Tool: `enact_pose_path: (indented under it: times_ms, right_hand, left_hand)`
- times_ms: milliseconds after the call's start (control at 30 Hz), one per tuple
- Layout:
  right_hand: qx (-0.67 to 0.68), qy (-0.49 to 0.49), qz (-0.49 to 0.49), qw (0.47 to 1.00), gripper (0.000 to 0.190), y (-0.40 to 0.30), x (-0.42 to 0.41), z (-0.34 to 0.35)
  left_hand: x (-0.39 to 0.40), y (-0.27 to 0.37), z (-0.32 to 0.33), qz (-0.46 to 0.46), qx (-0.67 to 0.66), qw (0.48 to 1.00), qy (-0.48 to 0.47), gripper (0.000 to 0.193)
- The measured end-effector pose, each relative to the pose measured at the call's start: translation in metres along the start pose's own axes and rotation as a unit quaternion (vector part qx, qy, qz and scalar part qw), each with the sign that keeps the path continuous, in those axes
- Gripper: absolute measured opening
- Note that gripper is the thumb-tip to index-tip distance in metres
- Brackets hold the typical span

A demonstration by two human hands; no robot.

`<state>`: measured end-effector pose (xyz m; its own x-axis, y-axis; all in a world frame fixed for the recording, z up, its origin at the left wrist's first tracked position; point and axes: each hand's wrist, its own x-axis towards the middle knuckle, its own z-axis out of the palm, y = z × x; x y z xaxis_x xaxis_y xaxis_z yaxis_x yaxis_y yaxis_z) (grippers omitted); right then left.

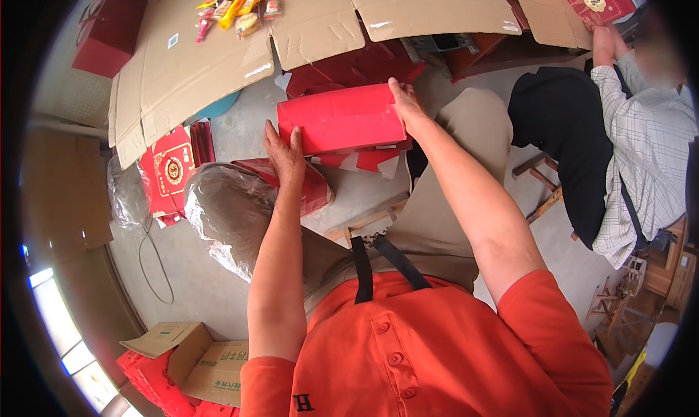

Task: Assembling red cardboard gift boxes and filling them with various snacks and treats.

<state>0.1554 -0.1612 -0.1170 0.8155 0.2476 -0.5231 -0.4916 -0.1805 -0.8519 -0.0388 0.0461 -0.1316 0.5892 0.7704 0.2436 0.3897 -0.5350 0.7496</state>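
A red paper gift bag or box (344,119), lying sideways, is held between my two hands above my knees. My left hand (286,152) grips its left end, thumb on the near face. At its right end my right hand (407,103) has the fingers around the edge. Red and white torn-looking paper pieces (360,160) show just below it. Another dark red item (349,70) sits behind it, under the edge of the cardboard. Beside my left knee, a red bag (314,190) is partly hidden by clear plastic film (229,209).
Flattened cardboard (218,62) covers the table ahead, with wrapped snacks (246,13) on top. Red printed gift bags (172,168) stand on the floor at left. A dark red bag (112,29) is at upper left. A seated person (644,133) is at right; cartons (213,368) lie lower left.
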Motion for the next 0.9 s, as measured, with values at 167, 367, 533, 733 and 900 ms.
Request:
enact_pose_path:
  times_ms: [167,367,533,733,900]
  right_hand:
    - [-0.11,0.032,-0.003,0.993,0.073,0.03,0.011,-0.014]
    - [0.056,-0.02,0.103,0.993,0.079,0.002,-0.011,-0.028]
    - [0.069,0.003,0.07,0.995,0.073,-0.033,-0.044,-0.056]
    - [-0.046,-0.116,0.162,0.979,0.077,-0.015,-0.051,-0.08]
    - [-0.07,-0.023,0.14,0.987,0.064,-0.015,-0.073,-0.082]
  left_hand:
    - [-0.001,-0.002,0.019,-0.084,-0.164,0.977,-0.11,0.062]
    - [0.024,0.015,-0.021,-0.306,-0.2,0.917,-0.157,0.067]
    - [0.028,0.02,-0.049,-0.474,-0.455,0.723,-0.213,0.069]
    - [0.025,0.019,-0.059,-0.334,-0.333,0.844,-0.255,0.064]
    - [0.016,0.014,-0.056,-0.343,-0.313,0.836,-0.294,0.065]
